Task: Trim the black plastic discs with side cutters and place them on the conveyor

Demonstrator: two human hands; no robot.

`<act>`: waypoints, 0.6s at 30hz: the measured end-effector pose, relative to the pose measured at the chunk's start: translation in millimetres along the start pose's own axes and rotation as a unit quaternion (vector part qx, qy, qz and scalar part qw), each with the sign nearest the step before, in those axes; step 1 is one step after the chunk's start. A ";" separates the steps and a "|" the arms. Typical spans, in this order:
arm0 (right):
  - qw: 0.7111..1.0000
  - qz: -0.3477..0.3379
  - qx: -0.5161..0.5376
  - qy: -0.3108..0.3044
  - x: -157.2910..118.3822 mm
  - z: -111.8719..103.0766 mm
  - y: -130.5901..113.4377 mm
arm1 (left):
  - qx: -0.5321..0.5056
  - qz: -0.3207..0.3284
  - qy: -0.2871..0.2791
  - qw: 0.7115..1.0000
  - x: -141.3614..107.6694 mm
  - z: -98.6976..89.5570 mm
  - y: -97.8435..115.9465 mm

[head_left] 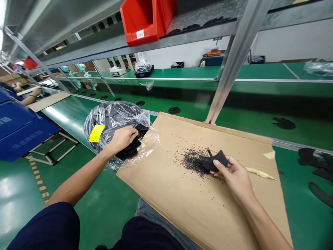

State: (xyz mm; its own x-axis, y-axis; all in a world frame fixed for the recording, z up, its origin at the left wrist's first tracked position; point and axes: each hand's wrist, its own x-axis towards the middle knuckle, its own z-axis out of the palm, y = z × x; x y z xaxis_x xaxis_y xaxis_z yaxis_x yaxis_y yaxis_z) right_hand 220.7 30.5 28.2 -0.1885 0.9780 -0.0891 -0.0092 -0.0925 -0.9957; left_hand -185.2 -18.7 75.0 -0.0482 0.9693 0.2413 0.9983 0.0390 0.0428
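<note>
My right hand [231, 173] grips a curved black foam piece [214, 161] between thumb and fingers. Just left of it, small black bits [194, 160] lie heaped and scattered on a cardboard sheet [166, 187]. At the mouth of a clear plastic bag [114, 114] with a yellow label [96, 133], my left hand [123, 139] has its fingers closed at the black pieces [128, 149] inside. What those fingers hold, if anything, is hidden. A pale yellow pen-like tool [261, 173] rests on the cardboard behind my right hand.
A metal post [234, 62] rises behind the cardboard. Overhead, a red bin [149, 22] sits on a shelf. Black pieces [284, 123] lie on the green belt beyond. Blue crates [20, 128] stand at left, near another person's arm [32, 95].
</note>
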 end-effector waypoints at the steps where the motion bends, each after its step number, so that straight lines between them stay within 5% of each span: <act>1: 1.000 0.001 -0.001 0.001 -0.4 -0.1 0.0 | -0.038 -0.009 0.020 0.999 -1.5 -1.2 2.0; 3: 1.000 0.004 0.007 0.006 -0.7 -0.1 -0.4 | -0.196 -0.028 0.063 0.978 -3.0 -2.5 11.8; 6: 0.999 0.009 0.040 -0.002 -2.0 0.6 -0.6 | -0.489 -0.034 0.089 0.867 -2.7 -0.8 40.1; 9: 0.999 0.011 0.051 -0.010 -6.0 2.1 0.7 | -0.612 -0.011 0.079 0.787 -0.1 7.0 78.2; 13: 0.999 0.018 0.041 -0.009 -12.2 4.1 4.7 | -0.658 0.009 0.068 0.750 7.0 25.8 128.6; 18: 0.999 0.028 0.038 -0.016 -15.8 4.5 11.7 | -0.691 0.040 -0.021 0.722 14.3 46.4 176.3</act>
State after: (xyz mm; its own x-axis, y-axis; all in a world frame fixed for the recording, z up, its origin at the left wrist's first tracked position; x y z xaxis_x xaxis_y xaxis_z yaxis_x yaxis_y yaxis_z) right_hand 219.2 13.1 18.1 -0.2221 0.9644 -0.1432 -0.0719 -0.1627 -0.9841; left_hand -8.4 13.3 41.0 0.0382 0.9626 0.2682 0.0114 -0.2688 0.9631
